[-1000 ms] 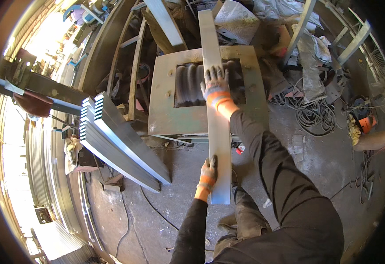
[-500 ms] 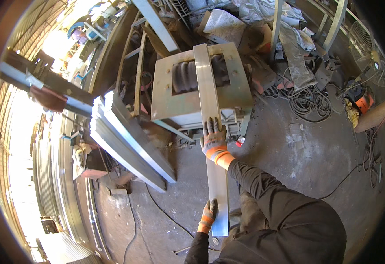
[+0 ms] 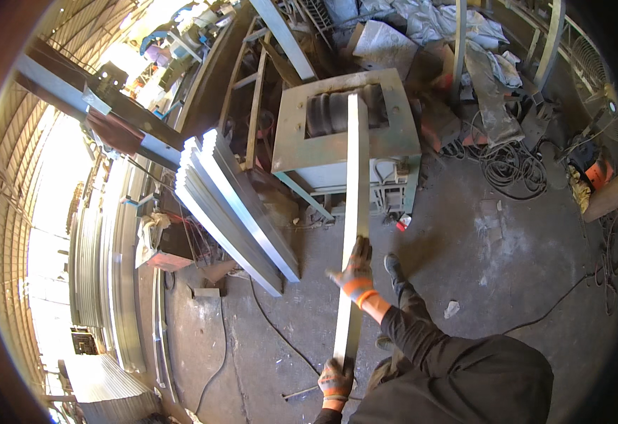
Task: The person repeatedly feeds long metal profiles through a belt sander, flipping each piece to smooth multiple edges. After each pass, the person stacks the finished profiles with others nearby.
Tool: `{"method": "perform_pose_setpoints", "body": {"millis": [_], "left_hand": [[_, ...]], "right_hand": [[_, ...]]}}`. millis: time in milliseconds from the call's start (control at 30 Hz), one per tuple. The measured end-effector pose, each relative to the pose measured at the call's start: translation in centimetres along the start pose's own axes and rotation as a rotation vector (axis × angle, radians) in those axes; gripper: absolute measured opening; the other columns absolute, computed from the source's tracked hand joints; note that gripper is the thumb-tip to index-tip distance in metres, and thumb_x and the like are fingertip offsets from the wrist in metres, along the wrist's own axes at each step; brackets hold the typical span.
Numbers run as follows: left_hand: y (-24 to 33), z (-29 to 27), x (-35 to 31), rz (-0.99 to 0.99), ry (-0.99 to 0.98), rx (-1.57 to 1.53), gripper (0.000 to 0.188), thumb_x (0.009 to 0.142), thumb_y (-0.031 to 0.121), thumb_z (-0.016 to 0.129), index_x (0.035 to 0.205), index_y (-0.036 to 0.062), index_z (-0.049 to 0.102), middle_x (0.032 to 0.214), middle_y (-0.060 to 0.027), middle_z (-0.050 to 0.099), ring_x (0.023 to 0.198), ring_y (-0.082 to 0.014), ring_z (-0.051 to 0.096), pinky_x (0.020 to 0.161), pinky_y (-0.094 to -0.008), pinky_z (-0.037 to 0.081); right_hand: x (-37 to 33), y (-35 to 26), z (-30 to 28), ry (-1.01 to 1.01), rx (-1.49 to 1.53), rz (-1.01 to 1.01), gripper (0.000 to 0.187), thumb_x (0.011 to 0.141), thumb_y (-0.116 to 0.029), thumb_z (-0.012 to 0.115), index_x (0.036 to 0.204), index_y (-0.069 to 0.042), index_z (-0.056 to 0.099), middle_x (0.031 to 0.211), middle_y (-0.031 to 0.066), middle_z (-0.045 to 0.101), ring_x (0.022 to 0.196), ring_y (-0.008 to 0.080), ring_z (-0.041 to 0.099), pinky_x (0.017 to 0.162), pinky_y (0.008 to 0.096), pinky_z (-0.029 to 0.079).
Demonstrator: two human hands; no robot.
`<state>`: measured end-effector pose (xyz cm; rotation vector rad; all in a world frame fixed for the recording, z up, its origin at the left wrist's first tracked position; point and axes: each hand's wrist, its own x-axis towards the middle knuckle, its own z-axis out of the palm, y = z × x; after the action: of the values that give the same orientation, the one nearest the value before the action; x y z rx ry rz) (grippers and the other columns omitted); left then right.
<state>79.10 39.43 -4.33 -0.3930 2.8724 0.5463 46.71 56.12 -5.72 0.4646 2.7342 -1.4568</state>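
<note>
A long rectangular metal tube point(image 3: 352, 184) runs away from me, its far end over the dark ribbed rollers point(image 3: 344, 111) in the top opening of a grey-green steel machine point(image 3: 295, 152). My left hand point(image 3: 335, 381), in a grey and orange work glove, is closed round the tube's near end. Farther along, my right hand point(image 3: 356, 272) in a matching glove lies against the tube, fingers stretched along it and thumb spread to the left. One narrow side of the tube shines brightly; the face to its right is in shade.
Several similar metal tubes point(image 3: 235, 212) lean in a stack left of the machine. Long metal lengths point(image 3: 104, 275) lie farther left. A dark cable point(image 3: 281, 332) crosses the floor. Coiled hoses point(image 3: 510, 169), scrap sheeting point(image 3: 489, 99) and a fan point(image 3: 592, 63) are at the right.
The tube has turned about its length, from broad face up to a narrow side showing. Its far end has come nearer. My right hand has moved back towards me along it.
</note>
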Motion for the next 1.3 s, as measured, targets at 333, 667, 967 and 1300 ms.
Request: {"method": "perform_pose_setpoints", "body": {"millis": [333, 667, 967, 1300], "left_hand": [[6.2, -3.2, 24.2, -0.405, -0.728, -0.763, 0.068, 0.111, 0.054, 0.078, 0.144, -0.0052, 0.074, 0.124, -0.0068, 0.082, 0.105, -0.0138, 0.074, 0.092, -0.0339, 0.062], [26.5, 2.4, 55.2, 0.276, -0.229, -0.537, 0.062, 0.105, 0.051, 0.084, 0.130, -0.0056, 0.079, 0.112, -0.0240, 0.085, 0.101, -0.0316, 0.082, 0.090, -0.0443, 0.064], [25.1, 3.9, 56.5, -0.273, -0.530, -0.949, 0.065, 0.103, 0.056, 0.086, 0.129, -0.0040, 0.081, 0.111, -0.0187, 0.087, 0.100, -0.0246, 0.080, 0.090, -0.0417, 0.063], [3.5, 4.9, 26.7, -0.163, -0.506, -0.724, 0.066, 0.106, 0.058, 0.081, 0.131, -0.0038, 0.080, 0.122, -0.0257, 0.085, 0.115, -0.0358, 0.082, 0.099, -0.0456, 0.062]], "right_hand": [[24.9, 2.9, -1.9, -0.036, 1.271, 0.130, 0.099, 0.093, -0.007, 0.082, 0.180, 0.001, 0.035, 0.181, 0.0196, 0.046, 0.163, 0.0273, 0.047, 0.133, 0.0390, 0.042], [60.3, -4.9, -3.1, 0.310, -0.714, -0.532, 0.075, 0.112, -0.056, 0.060, 0.162, 0.001, 0.063, 0.176, 0.0282, 0.052, 0.166, 0.0456, 0.043, 0.141, 0.0611, 0.022], [59.6, -5.0, -3.4, 0.236, -0.843, -0.393, 0.072, 0.117, -0.055, 0.051, 0.169, -0.007, 0.057, 0.183, 0.0172, 0.046, 0.171, 0.0380, 0.038, 0.140, 0.0642, 0.023], [24.5, -2.4, 0.5, 0.178, -0.713, -0.355, 0.078, 0.109, -0.054, 0.063, 0.168, -0.003, 0.057, 0.182, 0.0209, 0.045, 0.170, 0.0434, 0.035, 0.137, 0.0671, 0.025]]}}
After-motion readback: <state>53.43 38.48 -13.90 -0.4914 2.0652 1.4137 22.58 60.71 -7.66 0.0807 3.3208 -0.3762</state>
